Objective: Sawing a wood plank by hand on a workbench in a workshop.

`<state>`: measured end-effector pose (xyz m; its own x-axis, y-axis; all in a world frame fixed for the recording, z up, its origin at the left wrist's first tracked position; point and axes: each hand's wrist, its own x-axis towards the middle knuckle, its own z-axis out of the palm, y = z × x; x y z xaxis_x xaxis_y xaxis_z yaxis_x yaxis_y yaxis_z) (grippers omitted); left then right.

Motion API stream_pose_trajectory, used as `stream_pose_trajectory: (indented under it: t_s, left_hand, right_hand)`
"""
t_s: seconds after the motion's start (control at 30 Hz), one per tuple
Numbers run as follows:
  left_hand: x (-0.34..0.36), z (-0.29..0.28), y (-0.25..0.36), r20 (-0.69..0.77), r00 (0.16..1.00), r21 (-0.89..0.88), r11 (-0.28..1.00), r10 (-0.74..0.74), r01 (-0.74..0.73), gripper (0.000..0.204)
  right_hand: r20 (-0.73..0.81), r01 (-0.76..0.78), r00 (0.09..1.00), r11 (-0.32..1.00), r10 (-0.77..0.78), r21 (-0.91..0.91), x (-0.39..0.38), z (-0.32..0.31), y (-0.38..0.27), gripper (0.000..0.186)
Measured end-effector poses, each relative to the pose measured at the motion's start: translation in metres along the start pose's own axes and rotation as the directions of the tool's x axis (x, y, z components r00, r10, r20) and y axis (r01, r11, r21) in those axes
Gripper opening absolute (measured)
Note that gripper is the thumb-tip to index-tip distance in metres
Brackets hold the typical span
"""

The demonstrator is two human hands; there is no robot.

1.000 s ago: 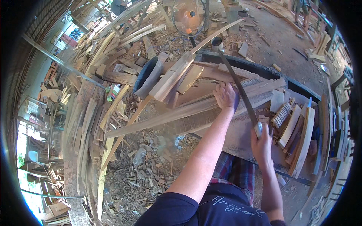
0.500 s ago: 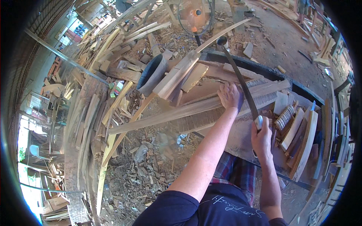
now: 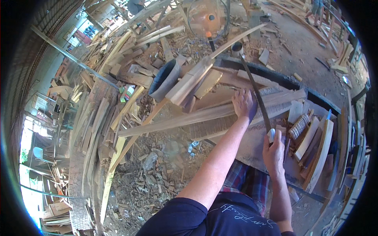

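Note:
My left hand (image 3: 245, 104) rests on a long wooden plank (image 3: 185, 118), its fingers bent over the far side. The plank lies slantwise across a dark-grooved wooden block (image 3: 212, 125). In my right hand (image 3: 274, 152) is the pale handle of a handsaw (image 3: 256, 87). Its long, dark, narrow blade points away from me and crosses the plank just right of my left hand. How deep the teeth sit in the wood cannot be made out.
A tilted open cylinder (image 3: 164, 80) and a stacked wood block (image 3: 189, 83) stand beyond the plank. Curved offcuts (image 3: 318, 155) lean at right. An orange fan (image 3: 208, 21) stands at the back. Scrap wood (image 3: 94, 122) is piled at left; chips (image 3: 149, 188) cover the floor.
My right hand has drawn the saw slightly toward me. The left hand keeps its place on the plank, and the whole view has shifted a little.

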<state>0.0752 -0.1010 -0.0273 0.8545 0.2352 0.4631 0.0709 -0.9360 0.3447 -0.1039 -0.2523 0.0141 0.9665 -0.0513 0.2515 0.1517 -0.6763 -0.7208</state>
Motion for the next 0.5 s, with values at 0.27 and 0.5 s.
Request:
stream_pose_trajectory:
  t_s: [0.27,0.5]
  left_hand:
    - [0.004,0.019,-0.004,0.107,0.993,0.162,0.986,-0.054,0.037,0.024]
    - [0.007,0.004,0.009,0.002,0.991,0.085,0.988,-0.132,0.132,0.023]
  right_hand:
    - [0.043,-0.056,0.997,0.997,0.058,-0.052,0.007,0.027,0.015,0.024]
    - [0.016,-0.005,1.000,0.990,0.007,-0.137,-0.009,0.002,-0.003,0.028]
